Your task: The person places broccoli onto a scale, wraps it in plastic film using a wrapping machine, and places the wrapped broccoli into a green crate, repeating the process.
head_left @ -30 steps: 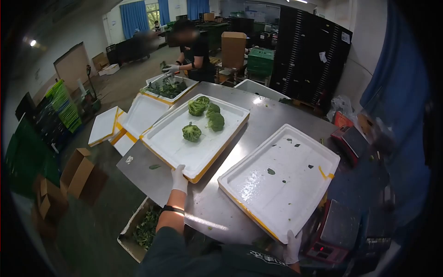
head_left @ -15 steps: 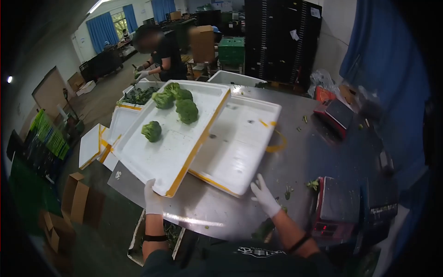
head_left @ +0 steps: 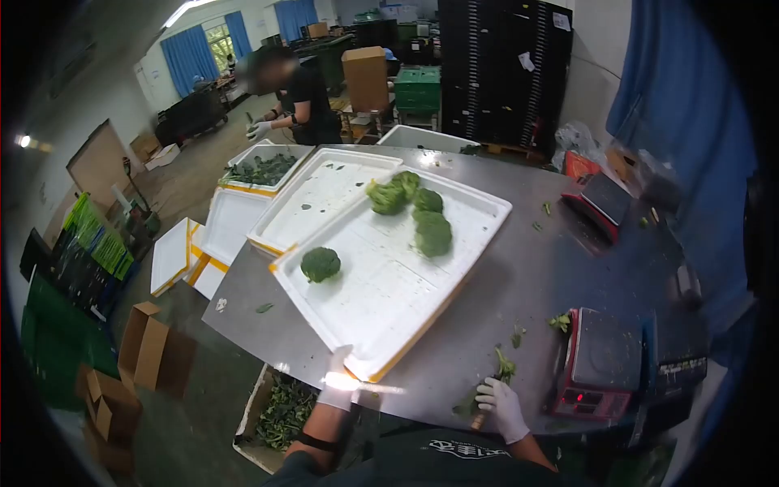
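My left hand (head_left: 337, 381), in a white glove, is closed on the near corner of a white foam tray (head_left: 365, 308) edged with yellow tape. Several broccoli heads lie in the tray: one broccoli head (head_left: 320, 265) at the left, the others grouped toward the far side. Beneath its far left side is a second white foam tray (head_left: 304, 203) with dark marks. At the table's near edge my gloved right hand (head_left: 503, 407) has its fingers curled around a wooden-handled knife (head_left: 479, 420); its blade is hard to make out. A leafy green scrap (head_left: 505, 365) lies just beyond these fingers.
Red scales (head_left: 600, 357) stand at the right of the metal table (head_left: 519, 300), with another scale (head_left: 596, 203) farther back. Foam boxes holding greens (head_left: 264, 169) are at the far left. A box of trimmings (head_left: 284, 410) sits below. A co-worker (head_left: 304, 101) stands beyond the table.
The broccoli tray has moved right and now overlaps the other tray from the opposite side. My right hand has gone from beside the lower tray down to the knife at the near edge.
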The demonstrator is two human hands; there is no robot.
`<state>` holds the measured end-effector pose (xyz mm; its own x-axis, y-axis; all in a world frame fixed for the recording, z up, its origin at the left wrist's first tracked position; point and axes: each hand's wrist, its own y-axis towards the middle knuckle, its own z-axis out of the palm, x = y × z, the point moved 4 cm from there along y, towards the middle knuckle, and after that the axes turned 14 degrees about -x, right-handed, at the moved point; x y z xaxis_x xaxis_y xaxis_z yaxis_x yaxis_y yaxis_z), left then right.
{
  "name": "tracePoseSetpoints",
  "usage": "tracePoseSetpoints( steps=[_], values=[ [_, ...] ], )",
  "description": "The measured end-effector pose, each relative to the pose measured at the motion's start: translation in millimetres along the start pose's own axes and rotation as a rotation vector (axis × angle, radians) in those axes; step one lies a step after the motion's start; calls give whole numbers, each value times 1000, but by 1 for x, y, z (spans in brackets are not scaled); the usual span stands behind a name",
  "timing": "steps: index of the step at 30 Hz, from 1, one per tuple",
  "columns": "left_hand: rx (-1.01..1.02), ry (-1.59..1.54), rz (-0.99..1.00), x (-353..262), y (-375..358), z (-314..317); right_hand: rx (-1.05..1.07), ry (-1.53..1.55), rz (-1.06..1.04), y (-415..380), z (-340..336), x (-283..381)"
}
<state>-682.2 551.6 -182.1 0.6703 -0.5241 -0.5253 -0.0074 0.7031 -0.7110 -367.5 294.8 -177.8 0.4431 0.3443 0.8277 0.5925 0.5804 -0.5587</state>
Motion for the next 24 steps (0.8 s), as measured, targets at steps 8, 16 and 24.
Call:
tracePoseSetpoints(
  steps=[8,16,24],
  values=[
    [435,180,-146,108,-4,-26,-47,-6,-45,-72,-77,-33],
    [213,307,261,154,-60,-5,-86,7,-111,-124,-210,-59],
    [29,909,1222,150,-138,47,-366,44,-105,-162,-374,-97]
  ],
)
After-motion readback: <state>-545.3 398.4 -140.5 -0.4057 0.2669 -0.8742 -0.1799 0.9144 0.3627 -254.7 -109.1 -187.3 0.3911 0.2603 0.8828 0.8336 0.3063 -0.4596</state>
